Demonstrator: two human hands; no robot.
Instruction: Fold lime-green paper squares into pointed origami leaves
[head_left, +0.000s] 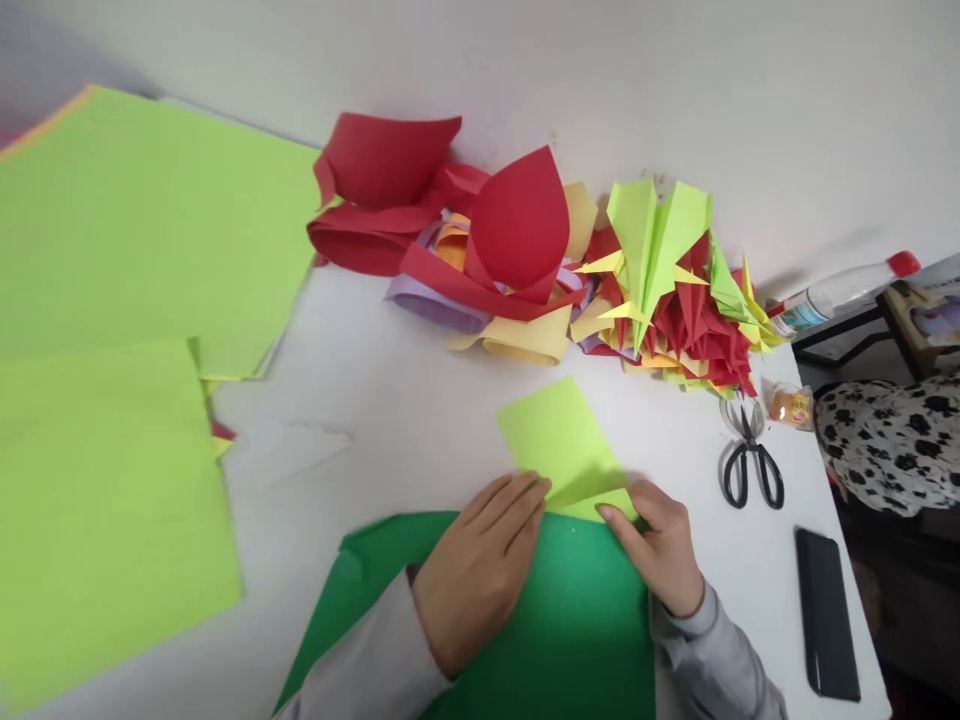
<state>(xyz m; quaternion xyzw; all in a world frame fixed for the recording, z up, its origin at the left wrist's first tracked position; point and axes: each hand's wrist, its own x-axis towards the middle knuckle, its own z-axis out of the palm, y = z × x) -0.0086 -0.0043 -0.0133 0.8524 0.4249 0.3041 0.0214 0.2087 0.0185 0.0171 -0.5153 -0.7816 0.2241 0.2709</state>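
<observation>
A small lime-green sheet of paper [559, 435] lies in front of me, its near end folded up into a narrow flap. My left hand [487, 565] rests flat, fingers stretched out, with the fingertips on the left end of the fold. Between thumb and fingers, my right hand [660, 540] pinches the right end of the flap. Under both hands is a dark green sheet [577, 620], partly covered by my left forearm and sleeve.
Large lime-green sheets [135, 230] spread on the left of the white table [315, 620]. Curled red paper [517, 220] lies at the back, beside a pile of folded paper planes [675, 310]. To the right are scissors [750, 460], a black phone [825, 610], a wrapped snack [790, 405] and a bottle [840, 290].
</observation>
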